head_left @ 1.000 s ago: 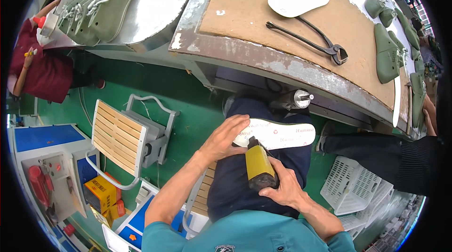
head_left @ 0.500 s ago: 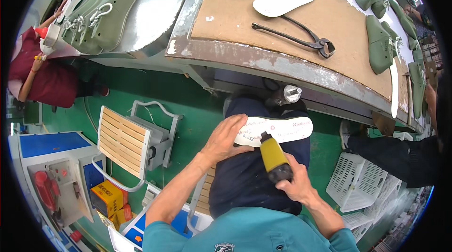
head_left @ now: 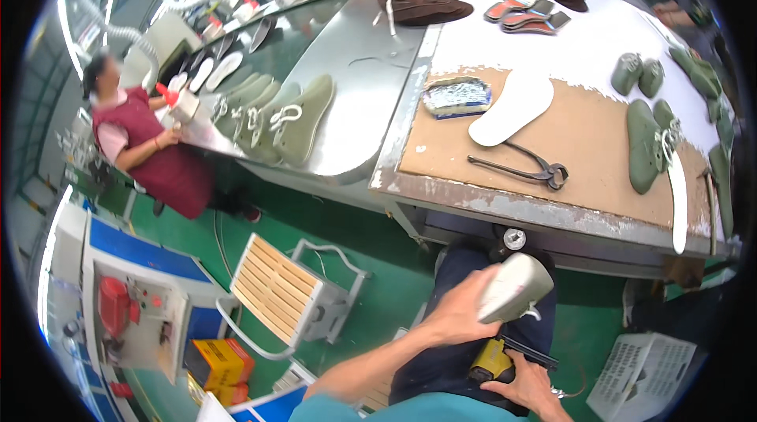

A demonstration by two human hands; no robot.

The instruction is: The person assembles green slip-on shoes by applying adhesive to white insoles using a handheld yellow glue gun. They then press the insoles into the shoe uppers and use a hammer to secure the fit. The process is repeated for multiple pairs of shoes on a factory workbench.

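Head view: the left hand (head_left: 456,313) is clamped around a pale shoe last with a white sole (head_left: 514,287), held tilted above the person's lap, just below the front edge of the workbench (head_left: 544,213). The right hand (head_left: 530,385) is closed on a yellow power tool (head_left: 490,360), low over the lap and just beneath the last, not touching it. On the brown bench top lie black pincers (head_left: 522,168), a white insole (head_left: 512,108) and green shoe uppers (head_left: 646,142), well apart from both hands.
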